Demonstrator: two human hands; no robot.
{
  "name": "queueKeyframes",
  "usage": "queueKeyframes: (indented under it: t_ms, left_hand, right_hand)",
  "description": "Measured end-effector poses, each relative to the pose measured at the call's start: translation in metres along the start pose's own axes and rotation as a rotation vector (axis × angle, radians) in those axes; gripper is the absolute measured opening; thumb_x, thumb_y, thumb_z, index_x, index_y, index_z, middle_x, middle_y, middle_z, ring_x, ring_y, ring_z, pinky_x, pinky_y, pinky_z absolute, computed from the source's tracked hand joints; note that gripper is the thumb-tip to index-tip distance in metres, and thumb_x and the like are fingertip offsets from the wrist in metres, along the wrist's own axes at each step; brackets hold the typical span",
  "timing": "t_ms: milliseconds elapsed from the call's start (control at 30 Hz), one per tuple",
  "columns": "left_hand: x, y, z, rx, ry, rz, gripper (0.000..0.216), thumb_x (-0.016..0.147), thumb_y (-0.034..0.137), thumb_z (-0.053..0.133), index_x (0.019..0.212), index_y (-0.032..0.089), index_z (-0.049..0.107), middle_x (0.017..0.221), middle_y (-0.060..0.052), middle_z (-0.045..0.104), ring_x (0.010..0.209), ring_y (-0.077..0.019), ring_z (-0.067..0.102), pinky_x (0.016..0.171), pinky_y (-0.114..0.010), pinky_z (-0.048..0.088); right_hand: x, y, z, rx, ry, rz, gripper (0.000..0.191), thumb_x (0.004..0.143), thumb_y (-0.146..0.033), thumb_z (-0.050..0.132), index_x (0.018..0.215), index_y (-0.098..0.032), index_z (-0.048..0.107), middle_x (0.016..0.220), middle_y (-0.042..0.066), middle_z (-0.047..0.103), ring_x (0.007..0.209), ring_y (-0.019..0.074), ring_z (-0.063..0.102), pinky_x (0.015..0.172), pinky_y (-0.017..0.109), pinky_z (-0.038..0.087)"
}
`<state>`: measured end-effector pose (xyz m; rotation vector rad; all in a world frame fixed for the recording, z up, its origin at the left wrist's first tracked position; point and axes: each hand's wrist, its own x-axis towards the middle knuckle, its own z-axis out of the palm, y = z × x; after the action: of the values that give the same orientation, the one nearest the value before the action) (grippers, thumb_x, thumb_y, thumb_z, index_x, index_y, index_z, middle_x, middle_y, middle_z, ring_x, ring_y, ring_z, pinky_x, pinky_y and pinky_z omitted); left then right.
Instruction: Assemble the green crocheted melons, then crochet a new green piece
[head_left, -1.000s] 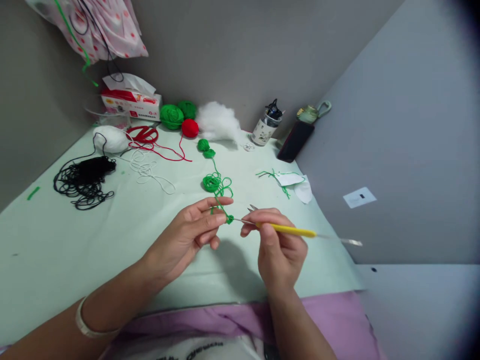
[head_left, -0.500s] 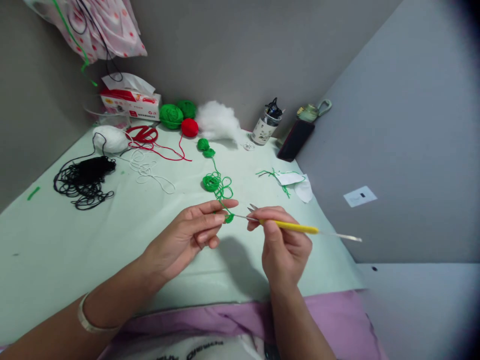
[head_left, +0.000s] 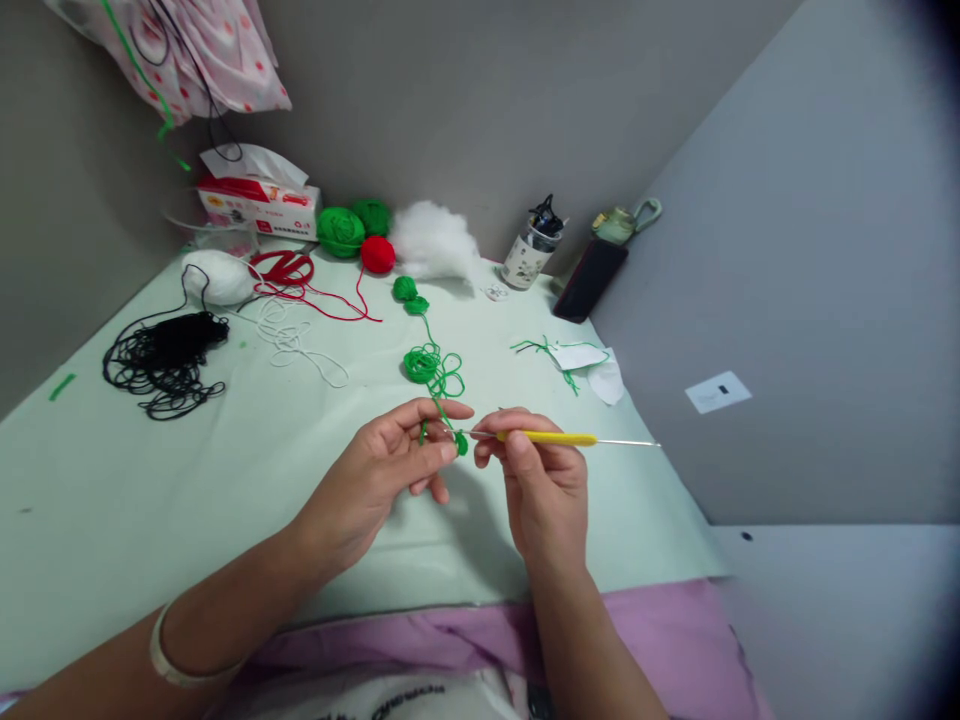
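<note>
Between the thumb and fingers of my left hand is a small piece of green crochet work. A strand runs over the raised index finger and back to a loose coil of green yarn on the table. My right hand grips a crochet hook by its yellow handle, like a pencil. The hook's thin metal tip points left and meets the green work at its upper edge. Its other metal end sticks out to the right.
Black yarn lies tangled at left, near a white ball. Behind are a tissue box, green balls, a red ball and white stuffing. A pen cup, phone and paper scraps are at right.
My right hand and the hook have moved left, closer to my left hand. The hook has levelled out, and its tip now reaches into the green work. Scissor-like tips behind my right hand are now mostly covered.
</note>
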<state>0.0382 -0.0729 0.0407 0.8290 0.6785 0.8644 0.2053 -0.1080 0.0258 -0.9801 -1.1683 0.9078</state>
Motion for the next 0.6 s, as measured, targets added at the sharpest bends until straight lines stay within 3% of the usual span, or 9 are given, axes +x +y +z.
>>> queueKeyframes:
  t_ms: [233, 433, 600]
  left_hand:
    - [-0.002, -0.0014, -0.0015, -0.016, -0.075, 0.007, 0.014, 0.089, 0.027, 0.076, 0.102, 0.022, 0.078, 0.076, 0.005, 0.055, 0.054, -0.006, 0.036, 0.058, -0.022, 0.051]
    - [-0.0009, -0.0032, -0.0004, 0.018, -0.026, 0.022, 0.012, 0.088, 0.029, 0.078, 0.098, 0.022, 0.077, 0.083, 0.003, 0.061, 0.06, -0.0065, 0.049, 0.06, -0.02, 0.052]
    - [0.0008, -0.0058, 0.0014, 0.025, 0.023, 0.05, 0.013, 0.085, 0.025, 0.08, 0.094, 0.02, 0.074, 0.076, 0.004, 0.061, 0.056, -0.0061, 0.052, 0.054, -0.02, 0.05]
  right_hand:
    - [-0.0008, 0.0013, 0.001, 0.04, 0.009, -0.009, 0.015, 0.098, -0.032, 0.065, 0.099, -0.026, 0.078, 0.088, 0.002, 0.07, 0.074, 0.0145, 0.067, 0.069, 0.03, 0.056]
    - [-0.0016, 0.0014, 0.0039, 0.067, -0.006, -0.017, 0.014, 0.098, -0.03, 0.065, 0.099, -0.025, 0.079, 0.088, 0.003, 0.07, 0.073, 0.0143, 0.066, 0.068, 0.03, 0.055]
    - [-0.0023, 0.003, 0.0082, 0.048, 0.025, -0.074, 0.015, 0.098, -0.026, 0.065, 0.102, -0.027, 0.079, 0.089, 0.002, 0.068, 0.074, 0.0134, 0.065, 0.069, 0.03, 0.054]
